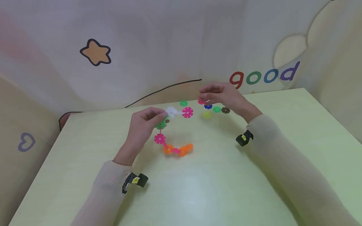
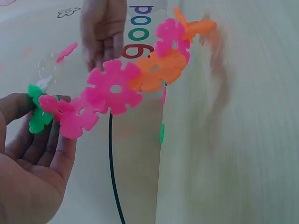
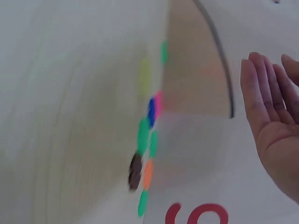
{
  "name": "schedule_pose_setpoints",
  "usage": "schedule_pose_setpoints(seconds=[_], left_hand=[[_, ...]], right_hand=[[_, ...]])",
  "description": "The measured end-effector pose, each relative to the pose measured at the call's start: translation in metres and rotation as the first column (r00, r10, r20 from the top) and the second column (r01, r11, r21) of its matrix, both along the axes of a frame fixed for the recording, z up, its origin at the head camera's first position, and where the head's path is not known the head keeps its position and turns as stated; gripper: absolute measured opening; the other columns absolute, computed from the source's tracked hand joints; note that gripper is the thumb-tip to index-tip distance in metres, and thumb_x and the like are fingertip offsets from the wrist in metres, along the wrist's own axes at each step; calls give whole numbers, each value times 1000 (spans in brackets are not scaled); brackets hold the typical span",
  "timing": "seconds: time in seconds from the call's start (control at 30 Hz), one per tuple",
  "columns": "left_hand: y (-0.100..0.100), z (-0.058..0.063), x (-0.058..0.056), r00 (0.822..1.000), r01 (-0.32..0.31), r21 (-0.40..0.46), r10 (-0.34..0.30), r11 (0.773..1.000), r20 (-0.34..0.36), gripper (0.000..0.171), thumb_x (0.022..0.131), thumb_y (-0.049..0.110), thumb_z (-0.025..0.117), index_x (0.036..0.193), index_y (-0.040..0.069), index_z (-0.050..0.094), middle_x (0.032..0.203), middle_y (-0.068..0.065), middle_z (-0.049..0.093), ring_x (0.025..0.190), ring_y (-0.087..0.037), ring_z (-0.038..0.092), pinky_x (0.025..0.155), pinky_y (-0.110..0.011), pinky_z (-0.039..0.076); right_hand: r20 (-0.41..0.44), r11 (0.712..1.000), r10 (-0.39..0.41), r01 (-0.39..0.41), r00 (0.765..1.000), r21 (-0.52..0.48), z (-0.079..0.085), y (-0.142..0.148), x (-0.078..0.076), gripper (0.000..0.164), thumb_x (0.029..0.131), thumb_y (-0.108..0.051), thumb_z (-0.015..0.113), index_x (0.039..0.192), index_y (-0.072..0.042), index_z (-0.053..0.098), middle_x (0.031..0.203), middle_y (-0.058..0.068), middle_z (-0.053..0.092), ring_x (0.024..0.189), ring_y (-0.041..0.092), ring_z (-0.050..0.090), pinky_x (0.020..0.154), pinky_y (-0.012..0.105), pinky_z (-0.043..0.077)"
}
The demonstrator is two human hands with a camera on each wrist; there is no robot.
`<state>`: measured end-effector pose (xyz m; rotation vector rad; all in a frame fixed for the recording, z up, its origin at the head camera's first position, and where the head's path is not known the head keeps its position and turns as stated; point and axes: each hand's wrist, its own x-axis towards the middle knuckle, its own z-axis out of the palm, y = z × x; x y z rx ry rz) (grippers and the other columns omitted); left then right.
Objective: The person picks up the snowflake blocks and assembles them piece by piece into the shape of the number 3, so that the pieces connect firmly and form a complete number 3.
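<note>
- Left hand [image 1: 148,124] pinches a pink, orange and green chain of flower-shaped plastic discs [image 2: 105,81], left of centre.
- Right hand [image 1: 224,95]: relaxed, empty, far right.
- Chain: probably light, stiff; grip beside joints.

Pale table [image 1: 198,194], decorated wall [image 1: 158,44] (orange star [image 1: 95,52]).

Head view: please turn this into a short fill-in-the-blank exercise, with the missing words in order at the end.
1. The left hand holds a chain whose lower end is ____.
2. The chain's other end is ____.
3. The visible disc furthest right on the table is ____.
4. On the wall, the star is to the ____ of the word "good".

Missing words: orange; pink; brown; left.
</note>
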<state>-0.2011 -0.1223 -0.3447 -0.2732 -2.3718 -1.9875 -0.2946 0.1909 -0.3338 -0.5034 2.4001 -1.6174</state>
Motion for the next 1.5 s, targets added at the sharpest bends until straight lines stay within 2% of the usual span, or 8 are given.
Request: schedule_pose_setpoints(seconds=[0.17, 0.33, 0.5, 0.67, 0.97, 1.1, 1.23, 1.5], left_hand=[[1, -3, 0, 999, 31, -1, -31, 1000, 7, 24, 103, 23, 74, 114, 2, 77, 98, -10, 78, 89, -24, 75, 79, -29, 59], [2, -4, 0, 999, 44, -2, -44, 999, 24, 23, 102, 22, 74, 114, 2, 77, 97, -11, 78, 86, -25, 74, 77, -30, 60], [3, -5, 1, 998, 56, -4, -56, 998, 17, 23, 102, 21, 74, 114, 2, 77, 98, -11, 77, 85, -26, 75, 80, -34, 61], [4, -4, 1, 998, 61, 0, -61, 998, 9, 21, 102, 20, 74, 112, 2, 78, 98, -12, 76, 84, -26, 74, 81, -37, 62], [7, -2, 4, 998, 59, -17, -59, 998, 21, 21, 102, 21, 74, 113, 4, 78, 97, -11, 76, 88, -42, 71, 74, -30, 59], [8, -3, 5, 998, 66, -18, -65, 998, 22, 21, 102, 21, 74, 114, 4, 78, 98, -11, 75, 92, -52, 68, 72, -28, 58], [9, -2, 4, 998, 65, -27, -64, 998, 25, 21, 102, 20, 74, 115, 4, 78, 101, -11, 75, 91, -47, 71, 71, -27, 58], [10, -2, 4, 996, 78, -57, -76, 995, 40, 22, 103, 20, 72, 116, 4, 78, 104, -10, 76, 85, -28, 74, 76, -28, 60]], right_hand=[[-51, 970, 42, -28, 998, 243, -14, 7, -21, 30, 102, -15, 73, 130, -5, 71, 123, 13, 72, 113, 35, 68, 102, 54, 56], [-90, 872, 136, -76, 987, 483, -21, 4, -32, 28, 97, -11, 79, 124, -5, 76, 116, 9, 74, 110, 30, 65, 97, 48, 57], [-59, 794, 207, -132, 977, 594, -25, -1, -35, 27, 93, -11, 84, 119, -6, 78, 108, 7, 74, 104, 29, 65, 92, 42, 58], [-41, 760, 221, -146, 974, 633, -28, -7, -34, 24, 92, -12, 85, 114, -7, 77, 105, 7, 71, 102, 28, 62, 90, 40, 57], [-17, 811, 159, -120, 987, 572, -32, -10, -27, 25, 92, -12, 85, 108, -7, 67, 104, 10, 66, 101, 29, 59, 85, 37, 55], [-4, 889, 172, -154, 985, 432, -26, -12, -19, 18, 98, -8, 77, 110, -2, 65, 104, 13, 69, 96, 32, 65, 84, 37, 59], [-46, 956, 182, -166, 982, 241, -13, -20, -8, 16, 101, -3, 71, 115, 2, 65, 107, 17, 72, 97, 40, 71, 89, 45, 63], [-170, 992, 125, -123, 977, 22, 16, -44, 14, 16, 101, -8, 74, 115, -1, 72, 106, 13, 73, 93, 33, 73, 88, 36, 64]])
